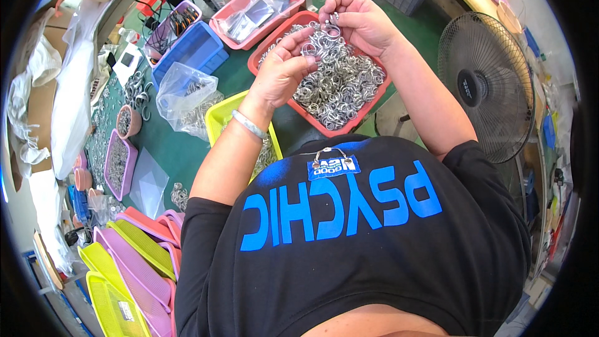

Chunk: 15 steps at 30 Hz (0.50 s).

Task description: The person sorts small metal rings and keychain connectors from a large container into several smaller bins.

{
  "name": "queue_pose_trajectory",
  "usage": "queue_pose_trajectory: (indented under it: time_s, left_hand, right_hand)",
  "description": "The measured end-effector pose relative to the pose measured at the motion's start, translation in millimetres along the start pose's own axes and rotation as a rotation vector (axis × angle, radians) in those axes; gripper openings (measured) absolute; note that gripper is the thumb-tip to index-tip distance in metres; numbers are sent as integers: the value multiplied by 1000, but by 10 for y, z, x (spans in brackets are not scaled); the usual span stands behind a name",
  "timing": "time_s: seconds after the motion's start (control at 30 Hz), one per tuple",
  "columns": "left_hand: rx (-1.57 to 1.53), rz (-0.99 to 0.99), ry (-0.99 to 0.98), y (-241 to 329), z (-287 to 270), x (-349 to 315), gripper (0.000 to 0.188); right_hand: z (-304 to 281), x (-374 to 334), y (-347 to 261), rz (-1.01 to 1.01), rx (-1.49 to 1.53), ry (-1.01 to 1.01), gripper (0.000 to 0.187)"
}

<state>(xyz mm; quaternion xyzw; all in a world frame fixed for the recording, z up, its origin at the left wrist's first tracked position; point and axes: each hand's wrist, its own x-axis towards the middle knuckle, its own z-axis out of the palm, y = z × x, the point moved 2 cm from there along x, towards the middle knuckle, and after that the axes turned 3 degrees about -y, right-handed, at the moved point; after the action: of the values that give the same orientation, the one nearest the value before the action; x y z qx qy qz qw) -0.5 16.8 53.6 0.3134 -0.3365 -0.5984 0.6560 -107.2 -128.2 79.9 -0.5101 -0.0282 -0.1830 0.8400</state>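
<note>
Metal rings [342,90] filling a red tray [310,123]

The right hand [369,22] is pinching some above the tray; the left hand [277,73] is curving narrowly beside them, grip unclear. Each ring is likely feeling light, stiff and slippery, its outer rim suiting a fingertip pinch.

The light is bright and rather even. Metal rings [342,84] give small glints, the plastic bag [173,103] shines whitish, and the fan [472,86] looks stretched near the blackened edge.
</note>
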Motion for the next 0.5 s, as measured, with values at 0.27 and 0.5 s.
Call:
queue_pose_trajectory:
  time_s: [0.27,0.5]
  left_hand:
    - [18,3,42,21,56,-9,39]
    - [-10,17,29,4,34,-1,33]
  right_hand:
    - [81,42,-36,-4,-35,-22,15]
    - [111,57,-44,-17,-32,-26,16]
